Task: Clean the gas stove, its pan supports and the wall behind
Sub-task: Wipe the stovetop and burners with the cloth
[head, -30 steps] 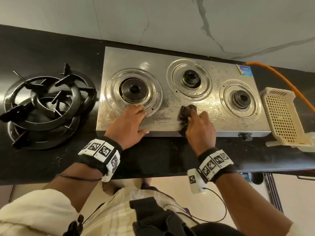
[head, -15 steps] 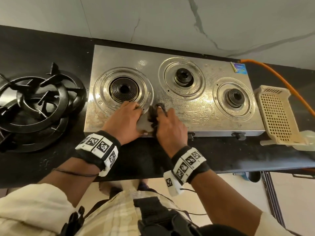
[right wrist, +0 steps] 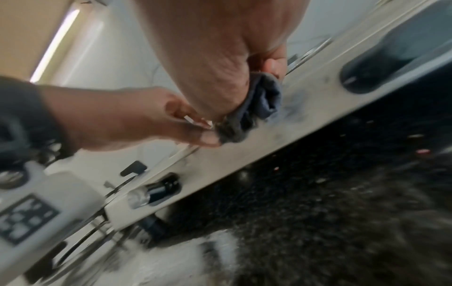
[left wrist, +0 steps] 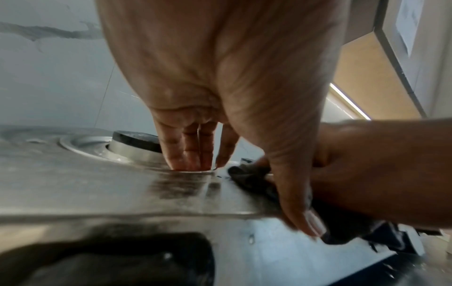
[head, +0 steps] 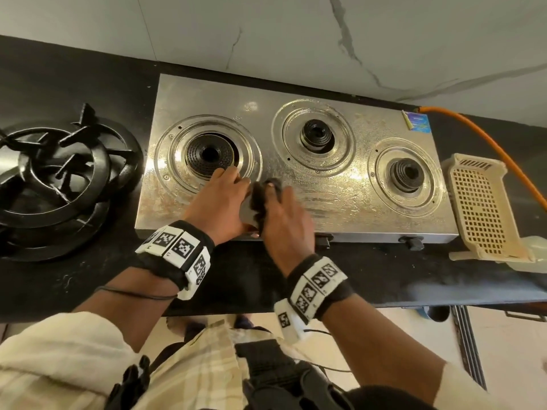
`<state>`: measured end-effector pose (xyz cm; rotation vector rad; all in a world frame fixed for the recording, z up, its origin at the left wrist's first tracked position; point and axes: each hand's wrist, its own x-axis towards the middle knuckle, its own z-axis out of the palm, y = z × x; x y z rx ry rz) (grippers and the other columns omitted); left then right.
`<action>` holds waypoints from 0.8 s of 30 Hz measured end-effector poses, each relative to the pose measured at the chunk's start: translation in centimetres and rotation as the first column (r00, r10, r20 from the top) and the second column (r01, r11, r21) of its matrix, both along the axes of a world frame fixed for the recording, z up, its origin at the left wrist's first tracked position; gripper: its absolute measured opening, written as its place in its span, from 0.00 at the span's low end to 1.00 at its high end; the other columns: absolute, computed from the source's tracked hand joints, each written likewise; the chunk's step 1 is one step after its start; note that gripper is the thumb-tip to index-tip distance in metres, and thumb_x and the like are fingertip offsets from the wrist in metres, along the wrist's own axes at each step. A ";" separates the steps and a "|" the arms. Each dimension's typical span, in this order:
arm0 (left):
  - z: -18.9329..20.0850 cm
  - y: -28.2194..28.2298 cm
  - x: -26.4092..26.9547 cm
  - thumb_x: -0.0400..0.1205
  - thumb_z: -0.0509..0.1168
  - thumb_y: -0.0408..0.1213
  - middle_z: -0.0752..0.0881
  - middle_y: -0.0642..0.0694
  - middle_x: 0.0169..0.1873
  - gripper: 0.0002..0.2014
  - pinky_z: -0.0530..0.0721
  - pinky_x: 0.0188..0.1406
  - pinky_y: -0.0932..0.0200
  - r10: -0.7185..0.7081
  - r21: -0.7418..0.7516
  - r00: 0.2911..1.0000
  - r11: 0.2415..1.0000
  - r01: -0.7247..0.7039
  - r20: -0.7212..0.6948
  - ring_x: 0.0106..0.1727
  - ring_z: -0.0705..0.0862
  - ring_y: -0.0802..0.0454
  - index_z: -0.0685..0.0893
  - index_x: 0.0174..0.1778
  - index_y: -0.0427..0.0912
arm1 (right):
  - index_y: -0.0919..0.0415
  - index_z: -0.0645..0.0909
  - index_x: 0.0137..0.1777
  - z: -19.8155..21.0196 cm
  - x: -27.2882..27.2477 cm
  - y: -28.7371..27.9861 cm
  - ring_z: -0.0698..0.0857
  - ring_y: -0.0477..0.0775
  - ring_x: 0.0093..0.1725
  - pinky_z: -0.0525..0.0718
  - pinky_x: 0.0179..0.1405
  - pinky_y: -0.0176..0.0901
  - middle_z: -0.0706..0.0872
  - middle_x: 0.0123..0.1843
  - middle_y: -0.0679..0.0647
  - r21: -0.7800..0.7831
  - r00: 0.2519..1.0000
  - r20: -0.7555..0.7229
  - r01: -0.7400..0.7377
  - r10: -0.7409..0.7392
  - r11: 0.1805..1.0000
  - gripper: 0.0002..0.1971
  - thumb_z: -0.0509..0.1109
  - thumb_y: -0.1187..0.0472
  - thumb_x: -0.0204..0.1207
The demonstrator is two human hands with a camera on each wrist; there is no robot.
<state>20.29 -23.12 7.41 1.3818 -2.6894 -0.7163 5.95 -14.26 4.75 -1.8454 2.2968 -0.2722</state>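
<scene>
Gas stove (head: 349, 202) sits on the black worktop (head: 74, 279) against the marble wall (head: 266, 34); steel top looks wet, likely slippery, stiff, best steadied flat at its front edge. Left hand (head: 219, 202) presses there, fingers straight and together. Right hand (head: 284, 220) grips a soft dark cloth (head: 260, 199). Pan supports (head: 59, 179) are stacked left, likely heavy; plastic basket (head: 479, 208) and orange hose (head: 485, 143) crowd the right.

Right hand (right wrist: 220, 58) gripping dark cloth (right wrist: 254, 108) against stove (right wrist: 305, 108) front edge, left hand (right wrist: 127, 120) touching cloth
</scene>
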 end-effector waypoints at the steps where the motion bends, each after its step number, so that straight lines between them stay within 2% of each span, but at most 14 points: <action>1: 0.0 0.0 -0.4 0.66 0.85 0.55 0.76 0.45 0.61 0.37 0.85 0.62 0.46 0.003 -0.004 1.000 1.000 -0.003 -0.007 0.60 0.74 0.48 0.82 0.66 0.41 | 0.60 0.71 0.83 0.1 0.4 -0.5 0.86 0.57 0.53 0.92 0.53 0.52 0.75 0.72 0.60 0.000 0.999 -0.008 -0.053 0.053 0.999 0.28 0.72 0.58 0.85; 2: -0.1 0.0 -0.6 0.67 0.84 0.52 0.76 0.45 0.61 0.35 0.86 0.61 0.44 0.009 -0.008 1.000 1.000 -0.009 -0.006 0.60 0.75 0.47 0.81 0.66 0.41 | 0.59 0.71 0.83 0.1 0.4 -0.9 0.87 0.57 0.52 0.93 0.50 0.54 0.76 0.71 0.60 -0.006 0.994 -0.023 -0.104 0.104 0.995 0.26 0.70 0.58 0.87; 4: 0.0 -0.3 -0.8 0.65 0.85 0.55 0.76 0.45 0.59 0.37 0.86 0.60 0.45 0.023 0.003 1.000 1.000 -0.023 0.011 0.60 0.75 0.47 0.82 0.65 0.42 | 0.58 0.72 0.82 0.1 -0.9 -1.6 0.87 0.57 0.50 0.92 0.48 0.54 0.76 0.68 0.59 -0.026 0.986 -0.037 -0.163 0.162 0.986 0.26 0.69 0.55 0.86; 8: 0.5 -0.6 -0.6 0.56 0.86 0.66 0.77 0.47 0.58 0.46 0.82 0.61 0.51 0.040 0.057 0.994 0.997 -0.046 0.099 0.60 0.74 0.48 0.84 0.63 0.39 | 0.60 0.74 0.81 0.1 -5.5 -4.5 0.85 0.55 0.49 0.91 0.52 0.51 0.77 0.67 0.60 -0.033 0.990 -0.068 -0.129 0.127 0.991 0.24 0.69 0.57 0.86; 12: 1.0 -0.4 -0.9 0.59 0.85 0.65 0.76 0.47 0.61 0.46 0.84 0.63 0.49 0.055 0.067 0.990 0.996 -0.065 0.133 0.63 0.75 0.49 0.84 0.67 0.40 | 0.57 0.80 0.76 1.0 -8.1 -10.6 0.82 0.54 0.42 0.92 0.46 0.54 0.81 0.59 0.58 -0.044 0.989 -0.112 -0.104 0.098 0.994 0.17 0.65 0.61 0.89; 15: 1.4 -0.2 -1.9 0.62 0.85 0.63 0.76 0.47 0.65 0.45 0.85 0.65 0.45 0.054 0.044 0.993 0.997 -0.059 0.108 0.66 0.75 0.47 0.82 0.70 0.43 | 0.57 0.84 0.71 1.9 -8.2 -13.3 0.87 0.60 0.48 0.90 0.49 0.54 0.83 0.55 0.58 0.024 0.988 -0.125 -0.090 0.092 0.996 0.14 0.65 0.62 0.88; 17: 1.5 -0.2 -2.7 0.63 0.84 0.63 0.74 0.46 0.67 0.46 0.84 0.67 0.47 0.050 0.047 0.994 0.997 -0.054 0.096 0.68 0.74 0.47 0.81 0.71 0.42 | 0.59 0.85 0.68 2.2 -7.4 -12.9 0.89 0.62 0.50 0.91 0.50 0.56 0.85 0.55 0.59 0.069 0.976 -0.167 -0.129 0.139 0.989 0.13 0.66 0.62 0.88; 21: 1.2 -0.4 -3.8 0.60 0.84 0.66 0.72 0.45 0.65 0.47 0.86 0.66 0.44 0.079 0.054 0.995 0.995 -0.083 0.063 0.67 0.73 0.48 0.82 0.70 0.42 | 0.61 0.79 0.74 2.7 -6.3 -9.4 0.88 0.61 0.51 0.88 0.45 0.51 0.84 0.60 0.61 0.133 0.941 -0.193 -0.256 0.278 0.957 0.15 0.65 0.61 0.90; 23: 1.0 -0.4 -3.9 0.64 0.83 0.61 0.72 0.45 0.64 0.41 0.88 0.62 0.45 0.109 0.050 0.994 0.993 -0.109 0.017 0.65 0.74 0.48 0.82 0.69 0.44 | 0.62 0.75 0.76 3.1 -5.4 -7.4 0.86 0.58 0.49 0.85 0.42 0.48 0.82 0.60 0.60 0.132 0.919 -0.171 -0.335 0.354 0.933 0.17 0.62 0.58 0.91; 24: 1.0 -0.3 -4.1 0.67 0.82 0.60 0.73 0.45 0.63 0.37 0.89 0.59 0.46 0.120 0.041 0.993 0.992 -0.120 0.008 0.63 0.74 0.48 0.82 0.68 0.44 | 0.62 0.74 0.76 3.2 -5.1 -6.7 0.86 0.57 0.48 0.87 0.43 0.47 0.82 0.60 0.60 0.125 0.906 -0.172 -0.370 0.387 0.921 0.17 0.61 0.56 0.91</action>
